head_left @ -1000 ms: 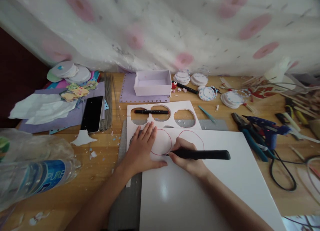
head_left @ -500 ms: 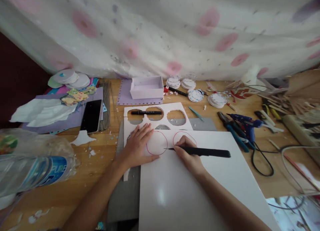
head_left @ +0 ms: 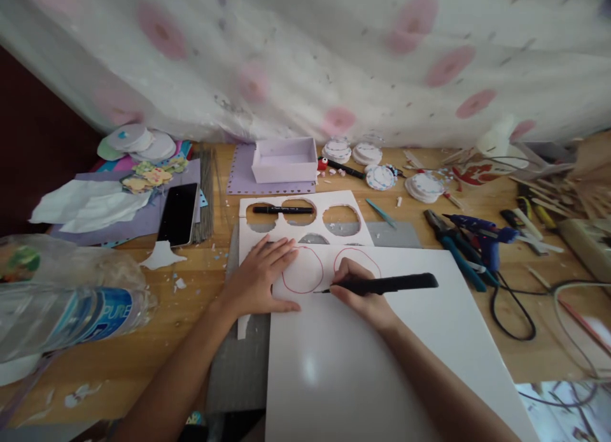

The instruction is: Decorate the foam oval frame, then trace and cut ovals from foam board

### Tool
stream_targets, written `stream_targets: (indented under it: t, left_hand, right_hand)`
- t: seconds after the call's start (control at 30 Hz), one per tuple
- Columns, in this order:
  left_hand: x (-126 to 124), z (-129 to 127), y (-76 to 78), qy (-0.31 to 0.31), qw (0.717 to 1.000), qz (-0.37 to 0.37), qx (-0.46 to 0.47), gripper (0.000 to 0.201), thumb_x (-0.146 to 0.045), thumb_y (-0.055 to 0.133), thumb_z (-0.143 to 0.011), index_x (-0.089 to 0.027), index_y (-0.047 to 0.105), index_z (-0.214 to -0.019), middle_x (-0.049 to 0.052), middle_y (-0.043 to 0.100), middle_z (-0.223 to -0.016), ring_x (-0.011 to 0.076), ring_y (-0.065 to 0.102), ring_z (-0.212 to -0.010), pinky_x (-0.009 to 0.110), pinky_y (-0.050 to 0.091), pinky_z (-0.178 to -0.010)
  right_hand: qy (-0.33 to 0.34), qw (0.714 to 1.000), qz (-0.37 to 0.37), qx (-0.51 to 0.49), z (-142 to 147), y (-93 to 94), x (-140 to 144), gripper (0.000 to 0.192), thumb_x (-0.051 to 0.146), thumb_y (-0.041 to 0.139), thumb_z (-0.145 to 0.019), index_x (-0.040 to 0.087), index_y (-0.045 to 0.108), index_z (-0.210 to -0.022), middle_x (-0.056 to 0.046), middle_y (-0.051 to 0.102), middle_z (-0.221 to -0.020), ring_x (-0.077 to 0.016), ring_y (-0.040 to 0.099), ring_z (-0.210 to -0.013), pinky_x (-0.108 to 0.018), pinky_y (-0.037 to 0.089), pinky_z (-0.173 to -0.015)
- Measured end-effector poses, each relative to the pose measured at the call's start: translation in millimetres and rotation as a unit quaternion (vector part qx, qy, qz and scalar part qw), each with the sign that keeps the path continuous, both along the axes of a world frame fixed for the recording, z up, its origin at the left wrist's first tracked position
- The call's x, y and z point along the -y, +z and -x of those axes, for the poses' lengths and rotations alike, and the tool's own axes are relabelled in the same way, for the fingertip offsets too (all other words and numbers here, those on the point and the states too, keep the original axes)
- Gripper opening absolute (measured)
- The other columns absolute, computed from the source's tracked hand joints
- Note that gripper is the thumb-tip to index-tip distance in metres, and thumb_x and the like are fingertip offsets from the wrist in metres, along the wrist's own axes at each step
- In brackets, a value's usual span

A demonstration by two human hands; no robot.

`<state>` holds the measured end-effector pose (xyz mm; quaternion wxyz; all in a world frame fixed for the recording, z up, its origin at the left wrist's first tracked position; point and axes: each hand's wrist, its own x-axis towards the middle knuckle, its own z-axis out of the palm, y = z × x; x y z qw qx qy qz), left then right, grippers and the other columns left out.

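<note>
Pressure from the flat, spread left hand [head_left: 260, 278] pinned the board [head_left: 363, 359] at centre frame while the right hand [head_left: 360, 297], clamped on the knife [head_left: 382, 284], needed slow, steady tracing of the left circle [head_left: 302, 270].

The board [head_left: 382, 365] is glossy white, marked with two red circles [head_left: 302, 270]. The pen [head_left: 382, 284] is black, like the marker [head_left: 283, 209] lying on the white cut-out sheet [head_left: 286, 228]. The tabletop [head_left: 143, 353] is light brown wood. The box [head_left: 285, 159] is pale lilac on a purple mat [head_left: 238, 174]. The phone [head_left: 178, 214] is black. The curtain [head_left: 305, 53] is white with pink dots. The glue gun [head_left: 482, 235] is blue.
</note>
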<state>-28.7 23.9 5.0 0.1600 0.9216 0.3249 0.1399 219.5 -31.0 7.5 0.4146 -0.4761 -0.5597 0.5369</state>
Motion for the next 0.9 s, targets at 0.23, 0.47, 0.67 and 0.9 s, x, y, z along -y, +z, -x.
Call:
stream_targets:
  t: [0.23,0.47,0.67,0.9]
  left_hand:
    - [-0.5,-1.6,0.7,-0.004,1.000,0.002,0.010,0.095,-0.073,0.064,-0.069,-0.014,0.042,-0.141,0.017,0.041,-0.149,0.0331,0.036,-0.139,0.055,0.016,-0.119]
    - [-1.9,-1.8,0.7,-0.007,1.000,0.011,0.015,0.095,-0.071,0.065,-0.069,-0.014,0.042,-0.141,0.017,0.041,-0.149,0.0347,0.036,-0.139,0.055,0.016,-0.119]
    - [-2.6,-0.9,0.1,-0.010,1.000,0.010,0.012,0.094,-0.072,0.064,-0.070,-0.014,0.041,-0.141,0.018,0.040,-0.150,0.0347,0.035,-0.139,0.056,0.016,-0.119]
    - [-2.9,-1.7,0.1,-0.001,1.000,0.020,0.011,0.094,-0.072,0.065,-0.069,-0.016,0.041,-0.141,0.017,0.041,-0.149,0.0347,0.037,-0.138,0.056,0.015,-0.118]
  right_hand:
    - [0.032,0.999,-0.014,0.029,-1.7,2.5,1.1,0.020,0.030,0.067,-0.079,0.020,0.050,-0.076,0.003,0.052,-0.067,-0.0102,0.043,-0.058,-0.023,0.033,-0.053]
    - [0.035,0.996,-0.048,0.073,-1.4,-0.4,-0.3,0.018,0.027,0.067,-0.077,0.020,0.050,-0.075,0.003,0.053,-0.067,-0.0107,0.044,-0.059,-0.023,0.035,-0.053]
    - [0.056,0.987,-0.068,0.135,0.1,0.8,-0.3,0.018,0.023,0.068,-0.075,0.021,0.050,-0.077,0.003,0.054,-0.070,-0.0105,0.047,-0.060,-0.023,0.037,-0.055]
    - [-0.066,0.996,-0.008,0.057,-1.5,-2.1,1.0,0.019,0.034,0.060,-0.086,0.022,0.049,-0.076,0.006,0.044,-0.057,-0.0093,0.040,-0.048,-0.022,0.031,-0.045]
